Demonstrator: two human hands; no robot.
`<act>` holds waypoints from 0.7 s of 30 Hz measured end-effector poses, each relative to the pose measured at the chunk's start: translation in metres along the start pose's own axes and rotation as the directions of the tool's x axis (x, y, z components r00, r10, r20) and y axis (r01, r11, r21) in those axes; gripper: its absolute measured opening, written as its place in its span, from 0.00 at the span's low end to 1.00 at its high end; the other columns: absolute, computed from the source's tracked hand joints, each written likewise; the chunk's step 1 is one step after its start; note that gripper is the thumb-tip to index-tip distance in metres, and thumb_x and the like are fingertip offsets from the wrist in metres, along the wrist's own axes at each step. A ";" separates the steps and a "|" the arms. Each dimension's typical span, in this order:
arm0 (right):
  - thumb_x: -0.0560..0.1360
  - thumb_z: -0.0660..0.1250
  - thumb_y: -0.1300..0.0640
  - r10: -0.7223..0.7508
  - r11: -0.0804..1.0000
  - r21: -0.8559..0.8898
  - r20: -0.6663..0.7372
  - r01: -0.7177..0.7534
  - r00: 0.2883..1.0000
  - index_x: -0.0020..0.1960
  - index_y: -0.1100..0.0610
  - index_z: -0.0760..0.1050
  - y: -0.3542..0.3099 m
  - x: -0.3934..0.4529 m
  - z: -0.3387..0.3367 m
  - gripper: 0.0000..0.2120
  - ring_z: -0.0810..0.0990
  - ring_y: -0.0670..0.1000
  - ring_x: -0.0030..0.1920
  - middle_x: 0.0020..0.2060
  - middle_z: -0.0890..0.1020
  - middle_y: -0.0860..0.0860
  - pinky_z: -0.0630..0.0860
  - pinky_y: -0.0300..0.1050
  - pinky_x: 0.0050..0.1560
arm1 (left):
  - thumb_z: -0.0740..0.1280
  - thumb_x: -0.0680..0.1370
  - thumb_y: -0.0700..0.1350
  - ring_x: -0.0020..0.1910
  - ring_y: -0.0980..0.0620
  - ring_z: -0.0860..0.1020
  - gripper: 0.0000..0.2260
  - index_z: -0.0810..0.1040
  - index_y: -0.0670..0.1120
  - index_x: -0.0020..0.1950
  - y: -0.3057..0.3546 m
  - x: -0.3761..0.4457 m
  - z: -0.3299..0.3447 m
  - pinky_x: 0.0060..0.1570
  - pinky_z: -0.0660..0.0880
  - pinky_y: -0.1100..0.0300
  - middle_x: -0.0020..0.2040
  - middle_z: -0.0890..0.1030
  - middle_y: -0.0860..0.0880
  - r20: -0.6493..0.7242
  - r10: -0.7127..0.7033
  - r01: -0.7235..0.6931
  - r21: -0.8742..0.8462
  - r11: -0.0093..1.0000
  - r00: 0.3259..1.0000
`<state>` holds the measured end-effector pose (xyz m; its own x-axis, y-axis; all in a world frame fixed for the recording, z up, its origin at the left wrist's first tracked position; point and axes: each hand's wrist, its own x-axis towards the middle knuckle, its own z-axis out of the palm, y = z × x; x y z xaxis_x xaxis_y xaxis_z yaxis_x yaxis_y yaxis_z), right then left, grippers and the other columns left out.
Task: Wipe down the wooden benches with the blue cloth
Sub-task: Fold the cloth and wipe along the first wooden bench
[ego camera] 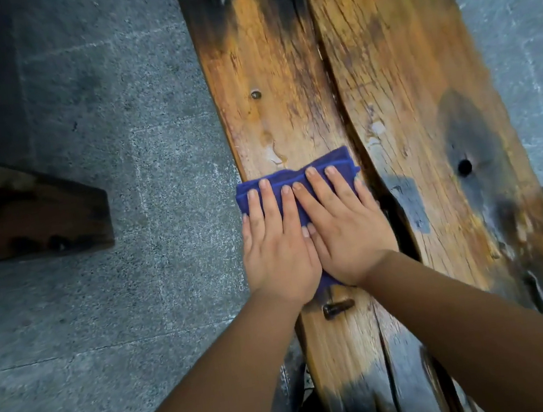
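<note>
Grey stone floor (pixel 102 297) surrounds the wooden table (pixel 405 101); left hand (pixel 278 253) and right hand (pixel 346 237) lie flat, fingers spread (thumbs touching), pressing the blue cloth (pixel 333 163) underneath.

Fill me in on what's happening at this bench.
A person is wiping a wooden bench with a folded blue cloth. Both hands lie flat on the cloth, side by side: the left hand near the bench's left edge and the right hand next to the long crack between the two planks. Just ahead of the cloth the wood shows a few wet or shiny spots. The bench stands on a grey stone floor, and another wooden piece sits off to the left.
</note>
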<state>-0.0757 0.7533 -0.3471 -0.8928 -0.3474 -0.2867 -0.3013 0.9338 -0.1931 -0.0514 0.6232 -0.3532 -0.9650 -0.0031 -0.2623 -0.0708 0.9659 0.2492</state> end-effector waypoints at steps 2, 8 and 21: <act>0.81 0.46 0.44 -0.006 1.000 -0.011 -0.001 0.006 1.000 0.80 0.50 0.51 0.004 0.024 -0.006 0.28 0.49 0.55 0.79 0.79 0.54 0.51 0.48 0.58 0.76 | 0.45 0.79 0.54 0.79 0.44 0.43 0.29 0.50 0.45 0.80 -0.002 0.024 -0.007 0.76 0.45 0.48 0.80 0.45 0.42 -0.004 -0.010 0.010 0.016 1.000 1.000; 0.81 0.46 0.45 0.003 1.000 -0.003 -0.026 -0.003 1.000 0.80 0.50 0.51 0.009 0.092 -0.026 0.28 0.48 0.55 0.79 0.80 0.53 0.51 0.50 0.58 0.76 | 0.44 0.80 0.54 0.78 0.45 0.40 0.29 0.46 0.46 0.80 -0.014 0.093 -0.030 0.76 0.44 0.48 0.80 0.41 0.42 0.021 -0.001 -0.001 0.060 0.998 1.000; 0.81 0.45 0.44 -0.019 1.000 0.002 -0.061 0.019 0.998 0.80 0.49 0.51 0.018 0.203 -0.061 0.28 0.48 0.54 0.79 0.80 0.52 0.51 0.47 0.56 0.76 | 0.45 0.80 0.55 0.78 0.46 0.40 0.29 0.47 0.46 0.80 -0.032 0.201 -0.064 0.76 0.45 0.48 0.80 0.42 0.43 -0.016 -0.023 0.024 0.051 0.998 1.000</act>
<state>-0.2831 0.7043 -0.3517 -0.9057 -0.3591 -0.2254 -0.3177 0.9269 -0.2000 -0.2588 0.5752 -0.3540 -0.9669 -0.0294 -0.2535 -0.0809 0.9774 0.1953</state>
